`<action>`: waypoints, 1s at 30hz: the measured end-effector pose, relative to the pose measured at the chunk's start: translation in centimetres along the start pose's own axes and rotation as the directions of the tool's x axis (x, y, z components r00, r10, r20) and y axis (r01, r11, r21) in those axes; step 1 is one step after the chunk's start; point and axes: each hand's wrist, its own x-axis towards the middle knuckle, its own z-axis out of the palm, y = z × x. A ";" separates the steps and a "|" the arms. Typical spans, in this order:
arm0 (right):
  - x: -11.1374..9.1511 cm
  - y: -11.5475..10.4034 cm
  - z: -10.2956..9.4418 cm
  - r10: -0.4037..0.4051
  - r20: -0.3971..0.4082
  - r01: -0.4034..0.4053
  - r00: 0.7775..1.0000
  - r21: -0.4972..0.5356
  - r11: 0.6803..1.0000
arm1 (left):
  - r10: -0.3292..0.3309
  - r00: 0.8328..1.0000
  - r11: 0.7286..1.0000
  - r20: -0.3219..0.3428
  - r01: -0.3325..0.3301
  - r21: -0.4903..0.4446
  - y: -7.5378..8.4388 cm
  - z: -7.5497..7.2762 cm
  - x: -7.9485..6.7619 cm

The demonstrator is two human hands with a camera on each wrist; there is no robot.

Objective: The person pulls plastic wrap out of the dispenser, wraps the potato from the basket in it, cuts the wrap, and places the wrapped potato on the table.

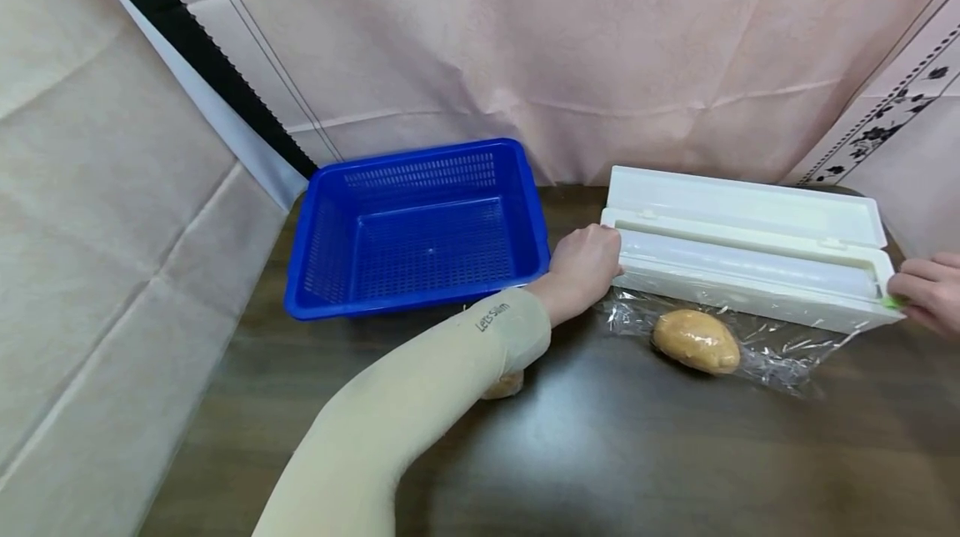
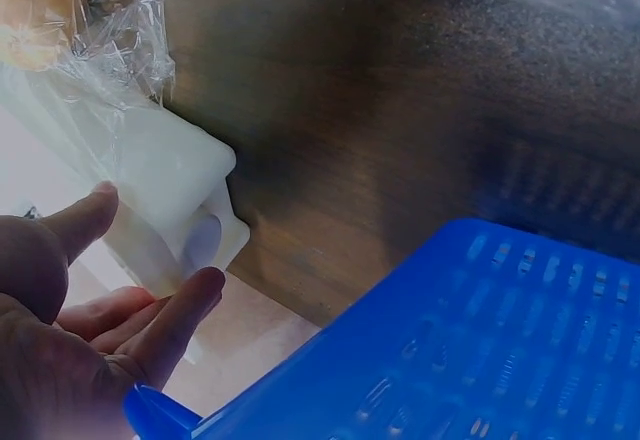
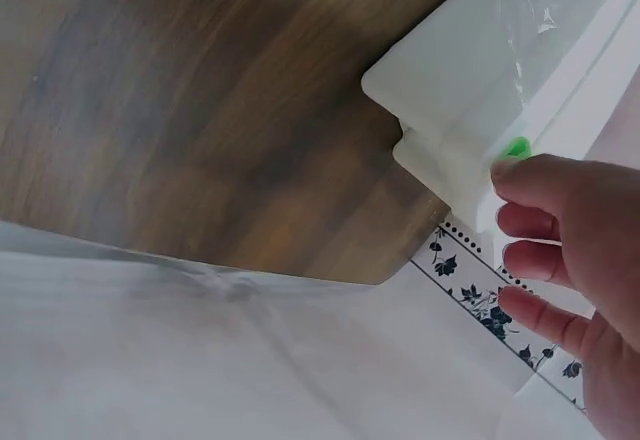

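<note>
A white cling film box (image 1: 750,262) lies with its lid (image 1: 750,203) raised, a film roll (image 1: 742,262) inside. My left hand (image 1: 588,262) holds the box's left end; in the left wrist view its thumb (image 2: 88,222) lies on the front edge and the fingers round the end. At the right end, my right hand (image 1: 930,291) pinches a small green slider (image 3: 516,148) between thumb and forefinger. Clear film (image 1: 776,358) hangs from the box's front edge over the table, about a golden-brown oval thing (image 1: 696,341) that looks like a bread roll.
A blue perforated basket (image 1: 416,299) stands left of the box, close to my left wrist. Another brown piece (image 1: 504,387) shows partly behind my left forearm. A pale cloth (image 1: 562,45) hangs along the back of the brown table (image 1: 600,454).
</note>
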 end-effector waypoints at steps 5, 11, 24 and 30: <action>0.4 -0.9 -0.2 0.120 -0.071 -0.116 0.990 0.064 0.991 | -0.007 1.000 1.000 0.001 0.007 0.016 0.0 0.0 0.0; 2.1 -2.4 0.1 0.154 -0.114 -0.140 0.982 0.123 0.983 | -0.020 0.999 0.998 -0.036 0.021 0.051 -0.1 0.0 -0.3; 2.2 -3.2 0.2 0.110 -0.152 -0.092 0.982 0.117 0.989 | 0.121 0.982 0.977 -0.144 -0.093 0.191 -0.4 -0.2 -0.7; 2.1 -3.6 0.0 0.128 -0.165 -0.103 0.978 0.153 0.983 | 0.183 0.976 0.972 -0.120 -0.161 0.170 -0.4 -0.4 -1.1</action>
